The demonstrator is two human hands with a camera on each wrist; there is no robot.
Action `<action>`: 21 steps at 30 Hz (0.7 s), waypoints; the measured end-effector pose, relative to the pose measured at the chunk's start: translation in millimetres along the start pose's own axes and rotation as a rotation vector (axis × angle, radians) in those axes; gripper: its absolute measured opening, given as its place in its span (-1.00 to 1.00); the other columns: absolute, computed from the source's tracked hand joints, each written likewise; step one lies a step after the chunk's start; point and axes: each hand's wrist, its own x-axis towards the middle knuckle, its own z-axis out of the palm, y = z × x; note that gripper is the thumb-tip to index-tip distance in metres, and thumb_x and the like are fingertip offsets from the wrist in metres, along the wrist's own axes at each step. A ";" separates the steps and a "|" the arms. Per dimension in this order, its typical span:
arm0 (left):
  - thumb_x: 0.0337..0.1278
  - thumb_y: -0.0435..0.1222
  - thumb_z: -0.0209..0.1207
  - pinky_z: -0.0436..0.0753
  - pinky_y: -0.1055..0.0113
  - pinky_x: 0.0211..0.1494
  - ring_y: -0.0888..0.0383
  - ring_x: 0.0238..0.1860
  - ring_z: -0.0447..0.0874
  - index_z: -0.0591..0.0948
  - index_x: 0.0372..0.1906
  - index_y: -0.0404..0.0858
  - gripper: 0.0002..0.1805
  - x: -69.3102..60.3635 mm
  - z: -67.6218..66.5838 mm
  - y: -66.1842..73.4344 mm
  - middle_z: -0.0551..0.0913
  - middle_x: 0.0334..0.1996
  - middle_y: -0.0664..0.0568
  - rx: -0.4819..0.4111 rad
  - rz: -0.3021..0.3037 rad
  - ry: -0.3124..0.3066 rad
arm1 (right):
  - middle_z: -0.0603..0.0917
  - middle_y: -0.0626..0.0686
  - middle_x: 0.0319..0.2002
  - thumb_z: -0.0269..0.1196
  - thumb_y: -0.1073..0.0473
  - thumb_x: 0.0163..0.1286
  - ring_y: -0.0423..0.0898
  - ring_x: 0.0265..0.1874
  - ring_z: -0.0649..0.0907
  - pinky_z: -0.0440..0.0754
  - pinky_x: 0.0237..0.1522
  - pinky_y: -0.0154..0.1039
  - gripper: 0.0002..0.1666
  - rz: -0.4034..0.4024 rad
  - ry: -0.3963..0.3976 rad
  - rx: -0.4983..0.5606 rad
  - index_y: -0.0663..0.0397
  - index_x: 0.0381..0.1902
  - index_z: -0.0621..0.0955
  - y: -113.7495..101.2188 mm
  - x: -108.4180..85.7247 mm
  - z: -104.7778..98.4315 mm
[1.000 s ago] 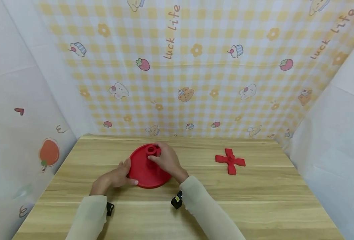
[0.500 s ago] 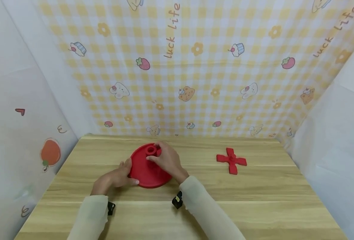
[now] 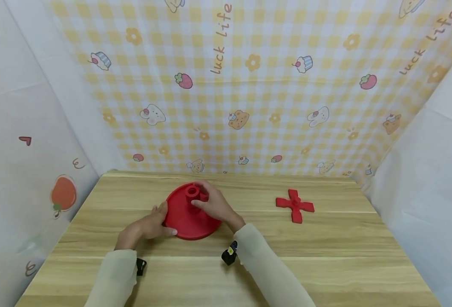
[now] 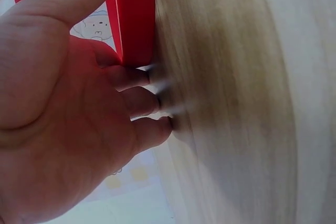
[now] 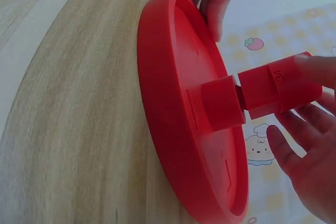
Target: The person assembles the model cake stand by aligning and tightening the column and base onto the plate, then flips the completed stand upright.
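A red round base with a raised rim (image 3: 189, 228) lies on the table. My left hand (image 3: 147, 228) grips its left edge, thumb at the front rim and fingers along the side. With thumb and fingertips, my right hand (image 3: 215, 208) holds a short red hollow cylinder (image 3: 191, 194) upright over the middle of the base. In the right wrist view this cylinder (image 5: 281, 85) sits in line with the base's central hub (image 5: 220, 103), a narrow dark gap between their walls. Part of the cylinder is covered by the right fingers.
A flat red cross-shaped piece (image 3: 295, 206) with a central knob lies to the right on the wooden table (image 3: 325, 256). A yellow-checked cloth (image 3: 226, 98) hangs behind the table, and white cloth hangs at both sides.
My right hand and wrist have shifted slightly right, and more of the cylinder's side shows. The left hand stays on the base's edge.
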 end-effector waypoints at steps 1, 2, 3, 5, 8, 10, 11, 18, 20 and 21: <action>0.13 -0.01 0.36 -0.08 -0.34 0.48 -0.46 0.51 -0.40 -0.21 0.51 -0.54 0.23 -0.2 -0.1 0.2 -0.20 0.54 -0.42 -0.003 0.000 0.002 | 0.58 0.06 0.23 0.32 0.29 0.35 -0.01 0.22 0.59 0.63 0.14 -0.18 -0.32 -0.004 0.005 0.002 0.02 0.40 0.39 0.4 0.3 0.8; 0.12 -0.01 0.36 -0.08 -0.34 0.48 -0.46 0.51 -0.40 -0.21 0.51 -0.54 0.23 -0.3 -0.3 0.1 -0.20 0.54 -0.42 -0.007 0.001 0.004 | 0.58 0.05 0.23 0.32 0.29 0.35 -0.01 0.21 0.60 0.63 0.14 -0.18 -0.33 -0.008 0.012 0.005 0.03 0.39 0.40 0.7 0.7 1.5; 0.12 -0.02 0.36 -0.08 -0.34 0.48 -0.46 0.51 -0.40 -0.21 0.52 -0.54 0.23 -0.3 -0.1 0.0 -0.20 0.54 -0.41 -0.011 0.000 0.006 | 0.59 0.06 0.22 0.32 0.30 0.35 -0.01 0.19 0.61 0.64 0.12 -0.19 -0.34 -0.009 0.020 0.000 0.03 0.38 0.41 0.8 0.9 2.1; 0.13 -0.02 0.36 -0.08 -0.34 0.48 -0.45 0.51 -0.41 -0.22 0.52 -0.52 0.22 -0.7 0.0 -0.1 -0.20 0.55 -0.40 -0.016 0.001 0.009 | 0.60 0.05 0.20 0.33 0.29 0.34 -0.03 0.15 0.63 0.66 0.08 -0.21 -0.35 -0.008 0.038 -0.022 0.02 0.36 0.43 0.7 1.1 3.1; 0.13 -0.04 0.36 -0.09 -0.34 0.48 -0.46 0.51 -0.42 -0.23 0.52 -0.51 0.23 -0.5 0.8 -0.8 -0.21 0.55 -0.40 -0.026 0.015 0.015 | 0.62 0.05 0.16 0.36 0.26 0.32 -0.06 0.09 0.65 0.67 0.05 -0.24 -0.34 -0.008 0.063 -0.069 0.02 0.35 0.44 1.0 1.4 4.0; 0.12 -0.06 0.37 -0.09 -0.35 0.48 -0.47 0.50 -0.41 -0.24 0.53 -0.50 0.24 -0.4 1.2 -0.8 -0.20 0.55 -0.40 -0.040 0.026 0.021 | 0.62 0.04 0.15 0.38 0.24 0.30 -0.06 0.06 0.66 0.68 0.04 -0.24 -0.33 -0.008 0.075 -0.098 0.03 0.35 0.45 1.3 1.5 4.6; 0.11 -0.06 0.38 -0.09 -0.35 0.48 -0.47 0.50 -0.41 -0.25 0.53 -0.49 0.24 -0.6 1.4 -0.5 -0.20 0.55 -0.40 -0.047 0.031 0.024 | 0.63 0.04 0.14 0.39 0.23 0.29 -0.07 0.05 0.66 0.68 0.04 -0.23 -0.33 -0.010 0.080 -0.108 0.04 0.34 0.45 1.3 1.6 4.9; 0.03 -0.07 0.43 0.05 -0.35 0.45 -0.46 0.51 -0.29 -0.24 0.54 -0.46 0.29 -0.2 3.1 -3.4 -0.12 0.54 -0.41 -0.068 0.059 0.054 | 0.59 0.04 0.20 0.39 0.21 0.30 -0.09 0.11 0.62 0.66 0.06 -0.25 -0.29 -0.029 0.064 -0.159 0.05 0.38 0.42 0.3 0.7 5.9; 0.02 -0.07 0.44 0.10 -0.35 0.44 -0.44 0.51 -0.24 -0.23 0.55 -0.44 0.29 0.5 3.0 -4.5 -0.08 0.53 -0.40 -0.072 0.082 0.064 | 0.57 0.04 0.22 0.37 0.25 0.31 -0.09 0.14 0.60 0.66 0.06 -0.27 -0.27 -0.036 0.053 -0.152 0.05 0.41 0.39 0.3 0.4 5.6; 0.02 -0.07 0.44 0.12 -0.35 0.43 -0.43 0.51 -0.22 -0.22 0.55 -0.42 0.29 1.0 2.9 -4.8 -0.06 0.53 -0.39 -0.075 0.092 0.068 | 0.57 0.04 0.23 0.36 0.27 0.31 -0.08 0.14 0.60 0.66 0.05 -0.27 -0.26 -0.037 0.049 -0.143 0.05 0.42 0.37 0.1 0.3 5.3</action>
